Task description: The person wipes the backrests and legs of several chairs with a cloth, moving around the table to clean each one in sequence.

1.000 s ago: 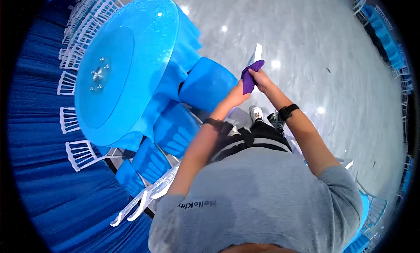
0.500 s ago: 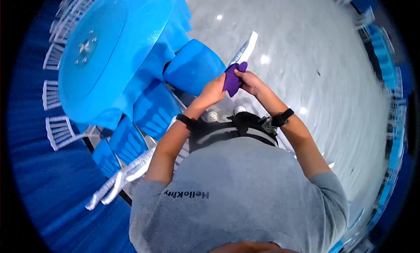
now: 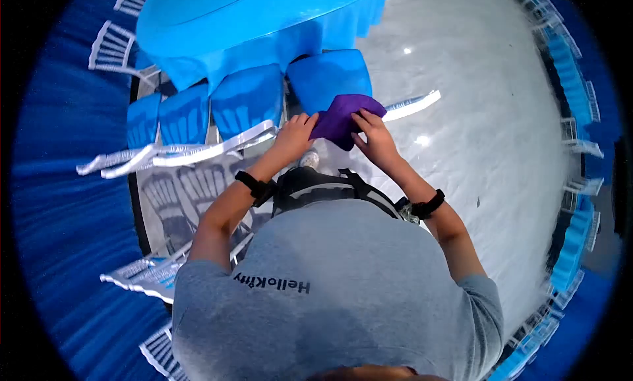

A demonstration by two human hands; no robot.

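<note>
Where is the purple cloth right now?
In the head view, the purple cloth is between the person's left hand and right hand, by a blue seat.

Left hand (image 3: 293, 140) pinched, right hand (image 3: 378, 142) loosely curled, both elbows (image 3: 214, 228) bent

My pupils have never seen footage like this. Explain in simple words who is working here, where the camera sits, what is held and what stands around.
There is no machine here: a person works with bare hands. The camera is worn on the head and looks down, so the grey shirt fills the bottom. The left hand pinches one edge of a purple cloth; the fingers of the right hand touch its other side. Beyond are chairs with blue seats beside a round table with a blue cover. The table is cut off by the picture's edge, so I cannot tell everything on it.
</note>
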